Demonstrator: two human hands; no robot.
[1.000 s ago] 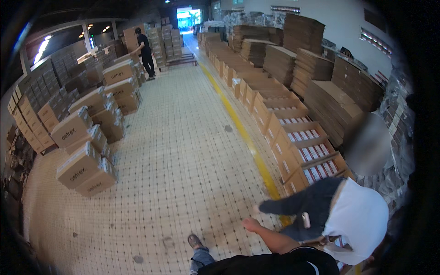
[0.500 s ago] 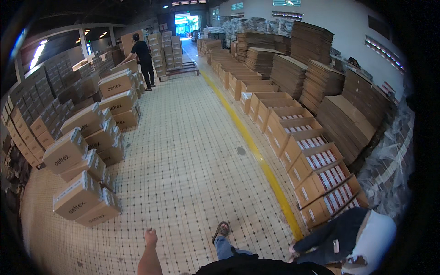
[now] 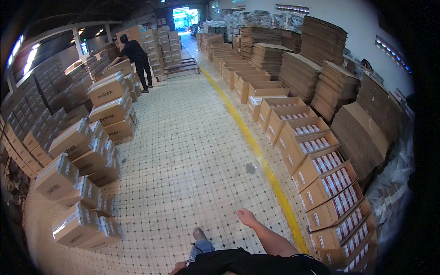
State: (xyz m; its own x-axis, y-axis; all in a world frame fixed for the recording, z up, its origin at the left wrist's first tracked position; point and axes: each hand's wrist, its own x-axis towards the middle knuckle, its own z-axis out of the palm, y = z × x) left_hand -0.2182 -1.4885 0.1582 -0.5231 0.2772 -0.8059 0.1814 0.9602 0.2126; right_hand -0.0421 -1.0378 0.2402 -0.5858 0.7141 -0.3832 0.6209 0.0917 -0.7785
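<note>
My right hand (image 3: 247,217) swings out in front of my body over the tiled floor (image 3: 192,183), its fingers curled closed with nothing visible in them. At the lower edge, my left hand (image 3: 178,266) shows only in part beside my leg, its fingers too hidden to read. Neither hand touches a box. One of my feet (image 3: 199,233) is forward on the tiles. Nearest on the right, past a yellow floor line (image 3: 270,178), runs a row of open cartons (image 3: 323,188) packed with smaller white-and-red boxes.
Closed brown cartons (image 3: 78,224) stand in stacks along the left. Piles of flat cardboard (image 3: 360,133) line the right wall. Farther ahead, a person in dark clothes (image 3: 136,59) leans over a carton, near a low reddish pallet frame (image 3: 181,68) and a bright doorway (image 3: 185,18).
I have moved forward along the aisle. My right hand has swung into view and my left has drawn back. The person bending at the lower right has left the view.
</note>
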